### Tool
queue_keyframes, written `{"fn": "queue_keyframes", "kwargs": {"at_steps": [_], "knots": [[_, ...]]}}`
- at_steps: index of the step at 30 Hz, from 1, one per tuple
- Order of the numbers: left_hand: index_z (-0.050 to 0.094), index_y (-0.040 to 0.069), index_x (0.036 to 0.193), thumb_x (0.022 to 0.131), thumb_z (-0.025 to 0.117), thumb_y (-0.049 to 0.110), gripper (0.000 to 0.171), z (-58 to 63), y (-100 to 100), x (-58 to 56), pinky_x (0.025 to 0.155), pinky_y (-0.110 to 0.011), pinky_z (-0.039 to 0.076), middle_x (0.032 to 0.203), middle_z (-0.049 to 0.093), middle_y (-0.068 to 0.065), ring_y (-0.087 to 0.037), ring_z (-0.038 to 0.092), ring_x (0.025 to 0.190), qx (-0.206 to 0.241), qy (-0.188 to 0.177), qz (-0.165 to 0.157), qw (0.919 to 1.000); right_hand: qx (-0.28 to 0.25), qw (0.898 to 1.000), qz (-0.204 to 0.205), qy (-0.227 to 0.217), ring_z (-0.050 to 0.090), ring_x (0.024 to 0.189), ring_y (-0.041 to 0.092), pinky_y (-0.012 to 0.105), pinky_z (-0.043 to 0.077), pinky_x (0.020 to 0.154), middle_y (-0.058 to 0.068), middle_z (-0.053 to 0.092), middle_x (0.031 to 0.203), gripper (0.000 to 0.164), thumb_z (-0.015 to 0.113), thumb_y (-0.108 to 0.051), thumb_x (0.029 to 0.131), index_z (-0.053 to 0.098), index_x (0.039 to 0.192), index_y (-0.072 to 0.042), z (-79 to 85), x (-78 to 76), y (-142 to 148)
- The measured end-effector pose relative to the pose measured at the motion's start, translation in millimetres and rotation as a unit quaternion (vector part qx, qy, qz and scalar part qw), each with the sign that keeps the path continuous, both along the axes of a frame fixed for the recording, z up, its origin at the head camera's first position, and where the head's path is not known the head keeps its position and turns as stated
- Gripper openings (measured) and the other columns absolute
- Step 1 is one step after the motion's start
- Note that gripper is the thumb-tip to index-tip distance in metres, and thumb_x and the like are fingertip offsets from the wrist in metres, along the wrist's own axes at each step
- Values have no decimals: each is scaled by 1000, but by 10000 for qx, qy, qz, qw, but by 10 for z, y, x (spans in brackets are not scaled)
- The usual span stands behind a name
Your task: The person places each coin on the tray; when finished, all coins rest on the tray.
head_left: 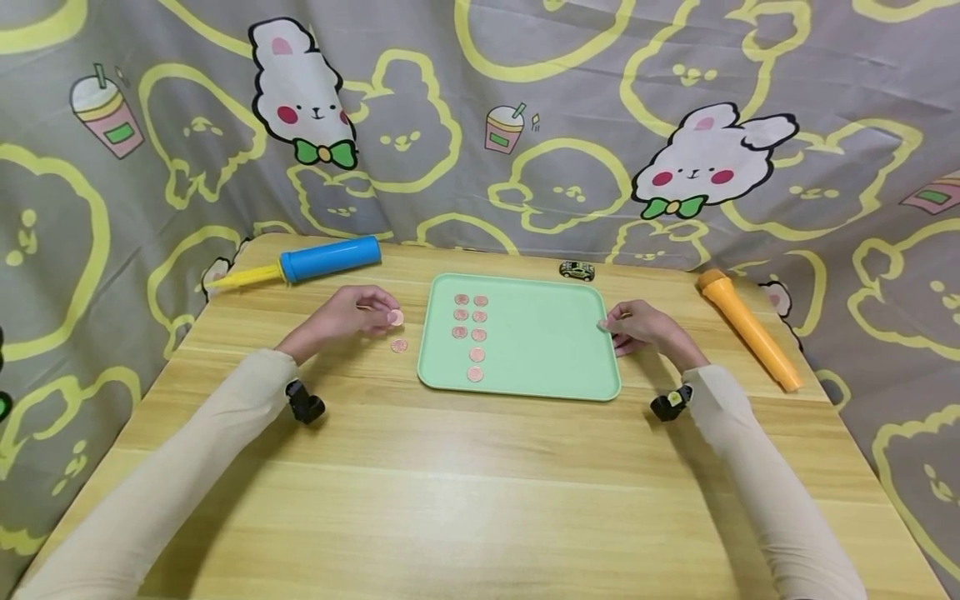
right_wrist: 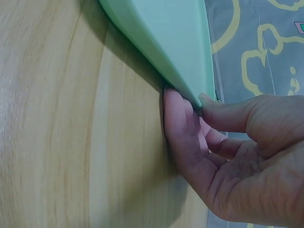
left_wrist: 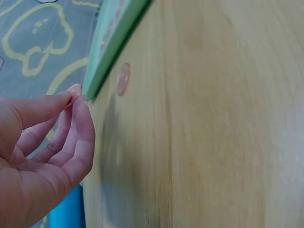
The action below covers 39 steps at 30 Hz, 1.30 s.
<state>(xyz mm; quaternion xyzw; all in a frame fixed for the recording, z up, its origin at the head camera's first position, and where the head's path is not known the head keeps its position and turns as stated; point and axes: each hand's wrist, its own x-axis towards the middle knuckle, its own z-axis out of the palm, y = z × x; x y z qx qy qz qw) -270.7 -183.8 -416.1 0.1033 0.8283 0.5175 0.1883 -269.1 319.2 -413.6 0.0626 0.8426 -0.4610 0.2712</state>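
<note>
A small copper-coloured coin (head_left: 397, 317) is pinched between the thumb and fingertips of my left hand (head_left: 358, 312), just left of the tray. In the left wrist view the held coin (left_wrist: 74, 89) shows only its edge above the fingertips. Below that hand, a second coin (head_left: 399, 345) lies flat on the wood. Two columns of several coins (head_left: 477, 335) line the left part of the light green tray (head_left: 547, 342). My right hand (head_left: 637, 325) grips the tray's right rim, thumb on top and fingers against the outer side, as the right wrist view shows.
A blue and yellow hand pump (head_left: 330, 259) lies at the back left of the wooden table (head_left: 420, 500). Behind the tray stands a tiny toy car (head_left: 577, 270). An orange microphone-shaped object (head_left: 750, 329) lies at the right. Patterned grey curtain (head_left: 555, 108) hangs around the table's back and sides.
</note>
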Motion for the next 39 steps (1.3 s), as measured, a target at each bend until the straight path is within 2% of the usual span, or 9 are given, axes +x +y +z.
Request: {"fn": "queue_keyframes", "kwargs": {"at_steps": [8,16,20,24,31,34,39], "knots": [[64,-2,128,101,73,17,34,44,35,23,92,-37,61,118,67,-16,-18,69,98,123,-164,111,9997,102,9999,3,5,65,70,12,29,63,70,5,60,85,26,57,-14,109,48,120,7,13,4,-9],[63,-1,129,100,74,22,39,65,65,30,95,-42,60,120,66,-17,-28,72,103,233,-112,-7,9997,112,9999,4,-22,65,70,11,29,63,69,4,60,85,25,55,-15,110,48,121,7,-2,2,-17],[64,-1,128,99,75,25,41,89,91,41,96,-39,59,119,66,-18,-32,73,103,176,-24,-51,9998,97,10000,18,6,65,70,12,29,63,69,4,60,84,25,55,-14,110,48,120,7,-7,4,-11],[66,-1,126,99,75,22,36,101,140,45,92,-35,59,116,66,-18,-29,75,98,64,38,-88,9999,100,9999,29,19,64,71,13,29,63,70,5,59,85,26,55,-14,110,47,121,8,-8,11,-13],[68,-3,120,101,69,8,22,115,278,66,87,-38,62,107,67,-17,-27,74,91,69,25,-330,9994,83,9999,50,27,64,72,12,29,63,70,6,58,86,26,54,-14,110,47,121,9,3,26,-17],[70,-1,119,102,68,11,21,127,338,91,84,-35,59,105,70,-15,-25,72,93,-85,205,-527,9984,92,9999,45,18,64,71,12,29,63,70,5,58,86,25,54,-14,110,47,121,8,4,24,-18],[73,3,113,100,74,18,20,143,470,137,75,-34,58,100,74,-14,-26,72,90,-205,218,-637,9975,117,9999,76,20,64,70,12,29,63,70,5,58,87,28,55,-15,110,48,122,8,0,19,-22]]}}
